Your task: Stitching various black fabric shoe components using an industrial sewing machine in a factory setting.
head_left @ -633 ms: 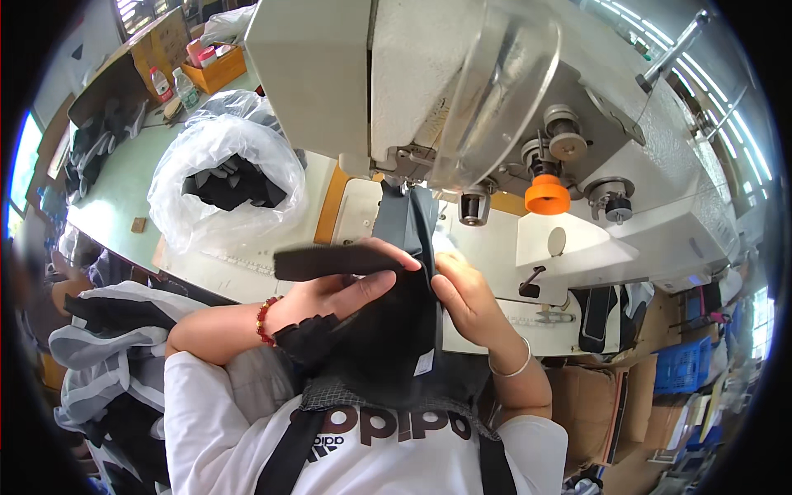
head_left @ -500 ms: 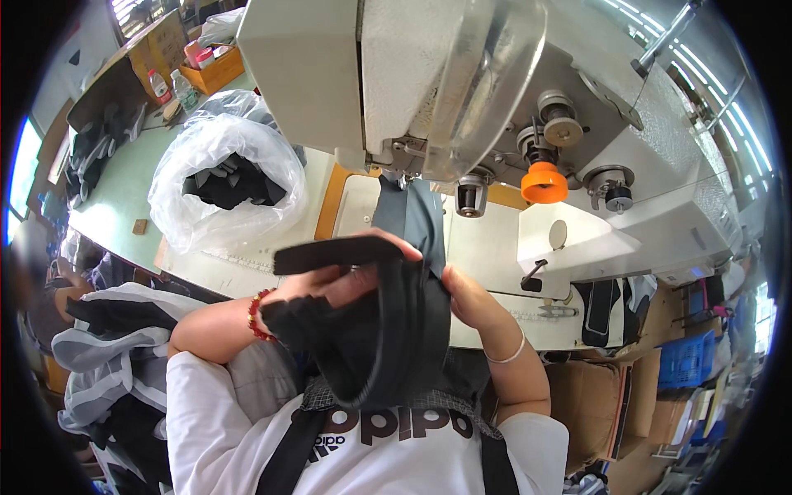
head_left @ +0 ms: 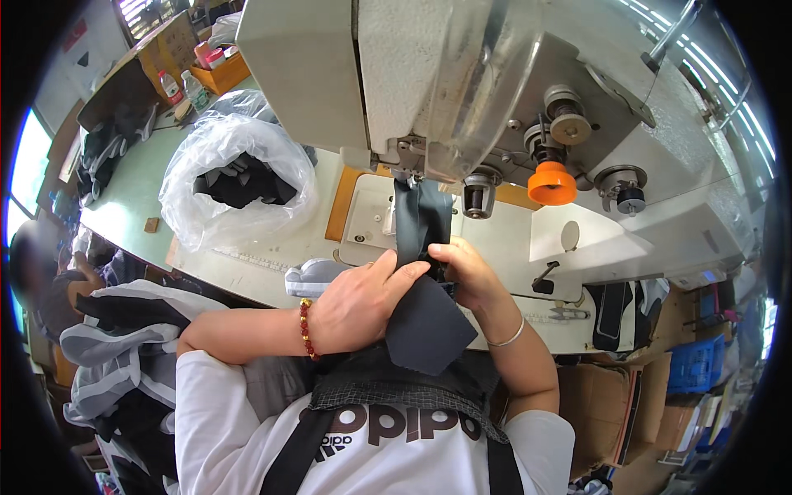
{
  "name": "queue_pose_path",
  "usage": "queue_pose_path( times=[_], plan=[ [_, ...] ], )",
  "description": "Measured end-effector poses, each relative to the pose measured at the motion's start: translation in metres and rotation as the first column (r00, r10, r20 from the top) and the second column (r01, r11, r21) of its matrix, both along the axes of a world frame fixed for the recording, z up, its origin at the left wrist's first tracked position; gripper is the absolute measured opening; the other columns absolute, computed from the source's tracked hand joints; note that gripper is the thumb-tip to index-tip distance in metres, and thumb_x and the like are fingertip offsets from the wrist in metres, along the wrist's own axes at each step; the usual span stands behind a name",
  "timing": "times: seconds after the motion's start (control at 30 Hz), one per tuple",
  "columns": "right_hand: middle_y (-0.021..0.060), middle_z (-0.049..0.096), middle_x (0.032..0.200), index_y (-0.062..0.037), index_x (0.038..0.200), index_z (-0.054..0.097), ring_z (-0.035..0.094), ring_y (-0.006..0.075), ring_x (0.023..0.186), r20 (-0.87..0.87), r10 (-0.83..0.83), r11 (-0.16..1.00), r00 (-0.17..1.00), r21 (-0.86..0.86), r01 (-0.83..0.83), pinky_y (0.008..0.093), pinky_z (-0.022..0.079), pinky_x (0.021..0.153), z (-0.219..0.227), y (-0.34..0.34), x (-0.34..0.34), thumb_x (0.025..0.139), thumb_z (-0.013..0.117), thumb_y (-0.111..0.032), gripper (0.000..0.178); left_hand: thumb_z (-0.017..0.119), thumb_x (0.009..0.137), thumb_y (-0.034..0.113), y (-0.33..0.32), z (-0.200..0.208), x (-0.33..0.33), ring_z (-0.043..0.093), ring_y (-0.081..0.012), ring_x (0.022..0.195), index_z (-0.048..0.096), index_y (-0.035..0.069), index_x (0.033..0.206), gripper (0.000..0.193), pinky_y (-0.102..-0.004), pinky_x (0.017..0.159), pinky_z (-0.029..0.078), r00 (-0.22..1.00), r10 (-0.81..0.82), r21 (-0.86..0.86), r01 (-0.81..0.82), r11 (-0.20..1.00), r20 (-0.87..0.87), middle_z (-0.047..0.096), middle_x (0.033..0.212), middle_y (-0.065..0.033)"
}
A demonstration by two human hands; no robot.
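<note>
Dark fabric (head_left: 429,326) extends from beneath the sewing machine (head_left: 396,82) head toward the operator. Left hand (head_left: 355,307) and right hand (head_left: 469,276) both pinch it between thumb and fingers. Uneven pull between them could skew or pucker the folds.

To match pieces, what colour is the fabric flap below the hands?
The fabric flap is dark bluish grey, clearest in the head view.

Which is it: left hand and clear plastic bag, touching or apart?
Apart. In the head view, pale tabletop shows between the left hand and the clear plastic bag.
</note>
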State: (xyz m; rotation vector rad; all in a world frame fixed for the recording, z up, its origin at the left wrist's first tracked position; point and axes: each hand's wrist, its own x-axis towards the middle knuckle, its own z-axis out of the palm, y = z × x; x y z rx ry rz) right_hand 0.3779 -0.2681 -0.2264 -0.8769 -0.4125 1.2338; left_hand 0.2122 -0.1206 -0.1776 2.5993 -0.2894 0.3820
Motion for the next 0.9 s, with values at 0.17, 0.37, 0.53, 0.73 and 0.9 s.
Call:
queue_pose_path(
  times=[0.17,0.37,0.53,0.73,0.9],
  plan=[
    [0.0082,0.070,0.104,0.0009,0.115,0.063,0.068,0.0146,0.089,0.042,-0.011,0.998,0.999,-0.062,0.014,0.0304,0.056,0.080,-0.004,0.010,-0.012,0.094,0.069,-0.019,0.030,0.070,0.081,0.008,0.014,-0.014,0.006,0.063,-0.0334,0.073,0.059,0.006,0.129,0.049,-0.0406,0.066,0.052,0.994,-0.043,-0.242,0.067,0.968,0.102,0.057,0.081,-0.0118],
    [0.0134,0.068,0.110,0.0048,0.127,0.054,0.069,0.0179,0.092,0.023,0.016,0.998,1.000,-0.054,-0.015,0.0321,0.058,0.084,0.002,-0.001,-0.008,0.081,0.082,-0.014,0.057,0.071,0.079,0.014,0.038,0.034,0.005,0.064,-0.0269,0.078,0.076,0.013,0.109,0.030,-0.0357,0.069,0.052,0.938,0.039,-0.015,-0.036,0.999,0.344,0.065,0.088,-0.0093],
    [0.0114,0.069,0.109,0.0036,0.124,0.058,0.069,0.0170,0.095,0.045,-0.004,0.999,0.999,-0.037,0.006,0.0306,0.056,0.087,0.006,-0.002,-0.014,0.082,0.081,-0.012,0.050,0.067,0.078,0.017,0.060,0.034,0.009,0.069,-0.0300,0.097,0.074,0.006,0.113,0.037,-0.0398,0.087,0.058,0.872,-0.302,0.282,0.201,0.938,0.385,0.069,0.104,-0.0128],
    [0.0084,0.070,0.110,0.0031,0.120,0.063,0.067,0.0154,0.098,0.012,-0.055,0.998,0.998,0.042,0.055,0.0295,0.054,0.089,0.010,-0.001,-0.023,0.086,0.078,-0.012,0.040,0.067,0.076,0.013,0.053,0.022,0.011,0.071,-0.0318,0.101,0.072,0.000,0.110,0.037,-0.0389,0.084,0.061,0.845,-0.312,0.289,0.198,0.937,0.434,0.069,0.109,-0.0181],
    [0.0084,0.068,0.113,0.0021,0.123,0.062,0.065,0.0145,0.101,0.030,-0.161,0.987,0.987,0.005,0.161,0.0302,0.052,0.092,0.008,0.002,-0.031,0.088,0.075,-0.010,0.039,0.067,0.074,0.011,0.049,0.011,0.010,0.070,-0.0340,0.104,0.070,-0.004,0.109,0.039,-0.0411,0.087,0.061,0.845,-0.319,0.302,0.199,0.932,0.429,0.069,0.109,-0.0213]
  ],
)
